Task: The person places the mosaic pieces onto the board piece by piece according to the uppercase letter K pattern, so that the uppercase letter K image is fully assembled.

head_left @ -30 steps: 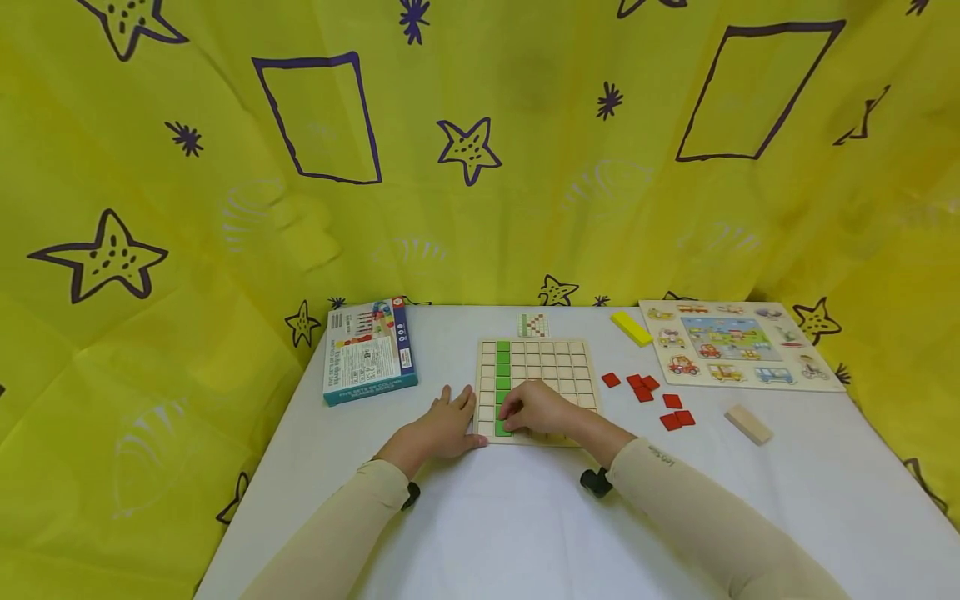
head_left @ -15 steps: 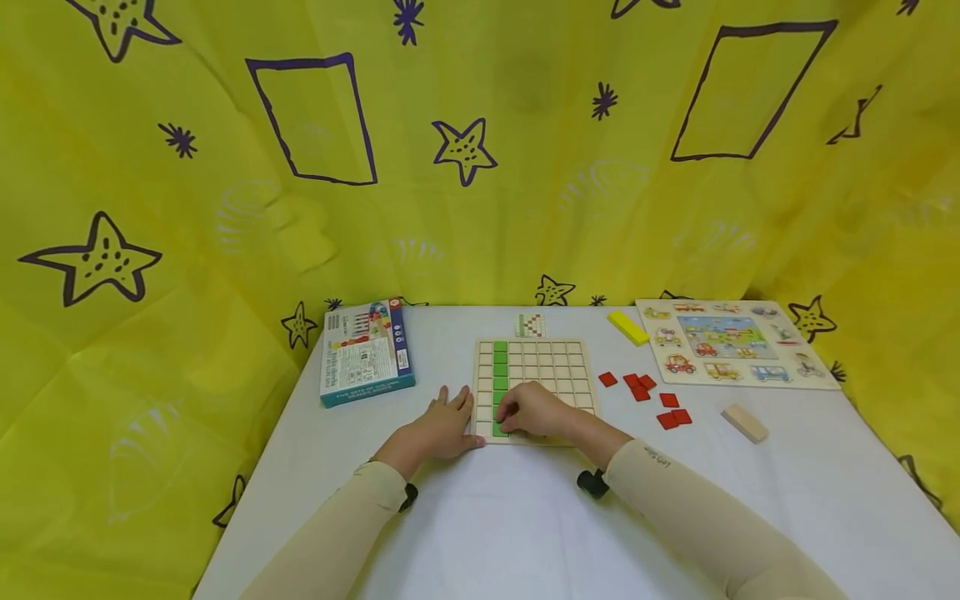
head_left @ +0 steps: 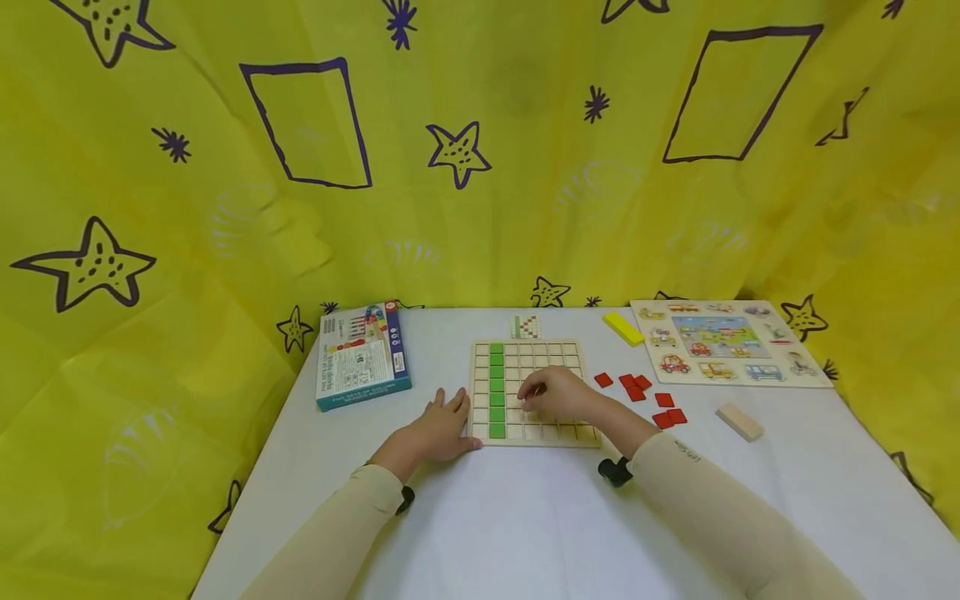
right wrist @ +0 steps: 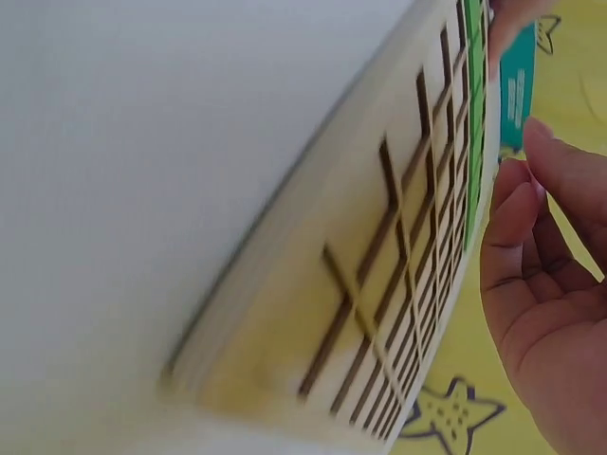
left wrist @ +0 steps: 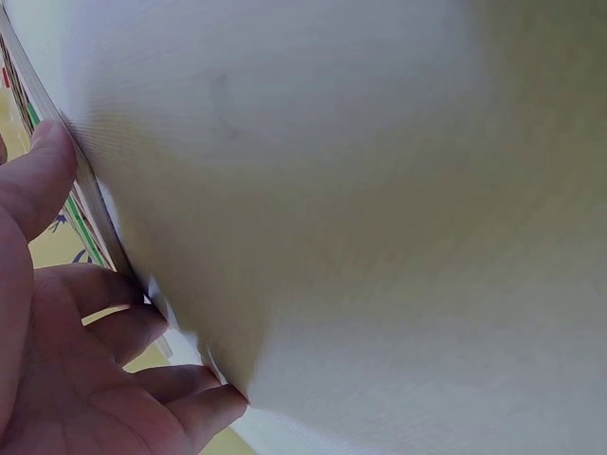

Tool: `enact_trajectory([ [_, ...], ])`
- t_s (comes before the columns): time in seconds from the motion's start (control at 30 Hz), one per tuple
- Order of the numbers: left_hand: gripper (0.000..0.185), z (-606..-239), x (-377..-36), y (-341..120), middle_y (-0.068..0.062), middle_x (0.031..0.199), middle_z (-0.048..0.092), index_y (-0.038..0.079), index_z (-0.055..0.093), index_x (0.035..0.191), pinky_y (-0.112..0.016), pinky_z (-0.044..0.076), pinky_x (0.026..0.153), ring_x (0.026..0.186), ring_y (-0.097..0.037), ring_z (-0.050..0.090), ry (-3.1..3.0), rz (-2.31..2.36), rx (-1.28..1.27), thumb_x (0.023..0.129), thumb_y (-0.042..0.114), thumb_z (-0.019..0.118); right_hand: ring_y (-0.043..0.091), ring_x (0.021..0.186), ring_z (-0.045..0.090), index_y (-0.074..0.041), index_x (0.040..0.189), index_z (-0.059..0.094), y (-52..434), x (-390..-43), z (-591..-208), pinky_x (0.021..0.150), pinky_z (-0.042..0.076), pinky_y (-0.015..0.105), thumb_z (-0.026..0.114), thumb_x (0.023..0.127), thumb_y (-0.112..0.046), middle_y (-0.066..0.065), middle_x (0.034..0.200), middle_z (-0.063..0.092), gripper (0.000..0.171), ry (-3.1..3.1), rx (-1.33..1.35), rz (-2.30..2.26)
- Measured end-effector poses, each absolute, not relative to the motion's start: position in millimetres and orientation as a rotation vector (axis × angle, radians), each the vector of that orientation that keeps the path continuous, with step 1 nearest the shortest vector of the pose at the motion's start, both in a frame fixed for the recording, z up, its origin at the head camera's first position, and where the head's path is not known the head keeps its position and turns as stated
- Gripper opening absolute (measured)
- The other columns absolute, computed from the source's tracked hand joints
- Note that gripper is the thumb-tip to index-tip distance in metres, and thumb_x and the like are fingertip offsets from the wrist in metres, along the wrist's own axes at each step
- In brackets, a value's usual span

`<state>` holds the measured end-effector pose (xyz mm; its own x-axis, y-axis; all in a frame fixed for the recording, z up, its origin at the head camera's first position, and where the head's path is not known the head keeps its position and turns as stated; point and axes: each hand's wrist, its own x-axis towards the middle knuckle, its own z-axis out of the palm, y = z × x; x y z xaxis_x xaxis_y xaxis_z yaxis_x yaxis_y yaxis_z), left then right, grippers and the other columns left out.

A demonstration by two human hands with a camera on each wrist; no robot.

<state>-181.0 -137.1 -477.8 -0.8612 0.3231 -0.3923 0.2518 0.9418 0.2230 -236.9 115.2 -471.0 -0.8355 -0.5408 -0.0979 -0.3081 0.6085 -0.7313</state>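
Wooden grid board lying flat at centre frame on the white table. Left hand spread flat, fingers straight, pressed against the board's left edge, apparently to stop sliding; nothing gripped. Right hand hovering over the board's middle squares, fingers loosely curled, nothing visibly held. 1 column of green tiles filled near the left edge. Loose red tiles just right of the board, within easy reach. Box at left.

The right hand has left the green tiles, moving rightward over the board.
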Motion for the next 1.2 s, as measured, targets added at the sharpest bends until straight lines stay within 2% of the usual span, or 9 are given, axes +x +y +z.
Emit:
enact_trajectory([
  [0.53,0.091,-478,-180,-136,-0.01,0.167,0.016,0.005,0.023,0.16,-0.056,0.022,0.118,0.151,-0.044,0.008,2.671,0.238,0.413,0.094,0.053,0.063,0.019,0.079,0.059,-0.001,0.107,0.074,214,-258,-468,0.069,0.05,0.031,0.076,0.09,-0.008,0.004,0.094,0.07,0.019,2.7,-0.454,-1.049],
  [0.67,0.09,-479,-180,-136,-0.01,0.167,0.016,0.005,0.023,0.16,-0.056,0.022,0.118,0.151,-0.044,0.008,2.671,0.234,0.423,0.095,0.054,0.062,0.02,0.075,0.057,-0.001,0.109,0.073,228,-262,-470,0.063,0.049,0.031,0.075,0.089,-0.007,0.007,0.096,0.07,0.021,2.708,-0.382,-1.049],
  [0.93,0.09,-482,-180,-138,-0.01,0.167,0.016,0.005,0.023,0.16,-0.056,0.021,0.118,0.151,-0.044,0.007,2.676,0.241,0.431,0.095,0.054,0.062,0.02,0.075,0.057,0.001,0.118,0.072,236,-268,-477,0.063,0.048,0.031,0.073,0.089,-0.007,0.014,0.104,0.068,0.03,2.72,-0.323,-1.024],
  [1.03,0.091,-483,-180,-138,-0.009,0.168,0.015,0.006,0.022,0.16,-0.056,0.021,0.118,0.151,-0.044,0.007,2.676,0.229,0.432,0.095,0.056,0.061,0.023,0.08,0.056,0.001,0.12,0.072,236,-269,-479,0.067,0.048,0.033,0.076,0.089,-0.011,0.017,0.109,0.067,0.034,2.722,-0.3,-0.982],
  [1.2,0.09,-482,-180,-137,-0.01,0.167,0.016,0.005,0.024,0.16,-0.056,0.022,0.118,0.151,-0.045,0.008,2.682,0.225,0.443,0.095,0.055,0.061,0.03,0.097,0.055,0.0,0.115,0.075,238,-272,-483,0.085,0.048,0.043,0.079,0.088,-0.016,0.019,0.111,0.064,0.032,2.745,-0.308,-0.901],
])
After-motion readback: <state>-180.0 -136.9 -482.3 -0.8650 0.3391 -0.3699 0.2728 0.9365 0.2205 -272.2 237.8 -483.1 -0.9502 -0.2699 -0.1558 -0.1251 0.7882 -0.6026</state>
